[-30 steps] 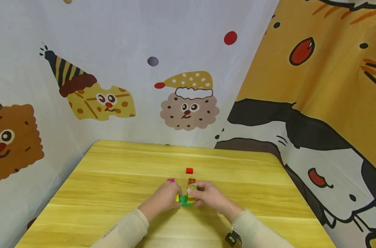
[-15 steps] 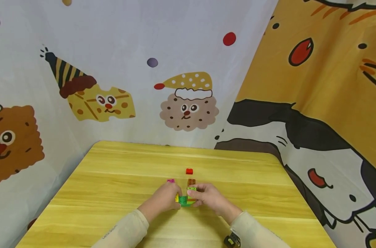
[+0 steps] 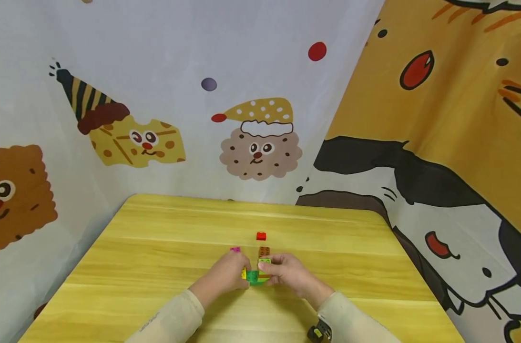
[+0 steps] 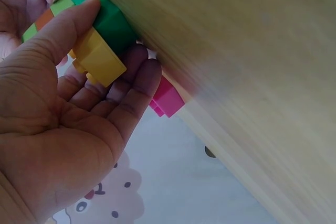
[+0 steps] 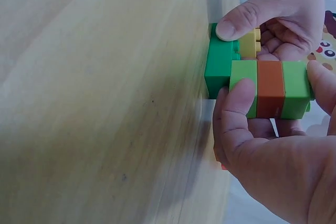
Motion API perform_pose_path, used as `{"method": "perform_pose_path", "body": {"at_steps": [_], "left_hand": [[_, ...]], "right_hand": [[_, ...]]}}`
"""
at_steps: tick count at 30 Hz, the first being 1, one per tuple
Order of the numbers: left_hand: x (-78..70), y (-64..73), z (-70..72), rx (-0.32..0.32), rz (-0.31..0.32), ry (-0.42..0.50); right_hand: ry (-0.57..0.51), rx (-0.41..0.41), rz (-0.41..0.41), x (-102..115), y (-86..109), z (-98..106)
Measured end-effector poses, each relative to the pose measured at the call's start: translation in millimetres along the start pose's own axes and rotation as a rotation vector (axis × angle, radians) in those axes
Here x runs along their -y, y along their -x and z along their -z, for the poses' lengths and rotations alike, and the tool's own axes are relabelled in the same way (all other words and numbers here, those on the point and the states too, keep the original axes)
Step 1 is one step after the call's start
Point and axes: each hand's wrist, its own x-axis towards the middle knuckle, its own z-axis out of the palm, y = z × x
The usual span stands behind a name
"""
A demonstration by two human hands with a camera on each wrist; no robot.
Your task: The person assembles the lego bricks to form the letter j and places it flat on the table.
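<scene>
Both hands hold one small assembly of toy building bricks on the table. Its base is a dark green brick (image 5: 218, 66), with a yellow brick (image 4: 100, 56) attached at one end. At the other end rises a stack of a light green brick (image 5: 243, 87), an orange-brown brick (image 5: 270, 88) and another light green brick (image 5: 295, 88). My left hand (image 3: 227, 272) grips the green and yellow end, thumb on the dark green brick and fingers behind. My right hand (image 3: 292, 274) holds the stack between thumb and fingers. Fingers partly hide the bricks.
Beyond the hands lie a pink brick (image 3: 235, 249) on the left, a brown brick (image 3: 264, 251) on the right and a red brick (image 3: 261, 236) farther back. The wooden table (image 3: 178, 224) meets a cartoon-printed cloth (image 3: 174, 85) behind.
</scene>
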Motion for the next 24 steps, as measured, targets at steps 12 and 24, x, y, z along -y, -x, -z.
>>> {"method": "perform_pose_path", "body": {"at_steps": [12, 24], "left_hand": [[2.0, 3.4, -0.5, 0.008, -0.004, -0.029], [11.4, 8.4, 3.6, 0.028, 0.011, 0.046]], "right_hand": [[-0.006, 0.01, 0.005, -1, -0.3, -2], [0.053, -0.009, 0.002, -4, -1.5, 1]]}}
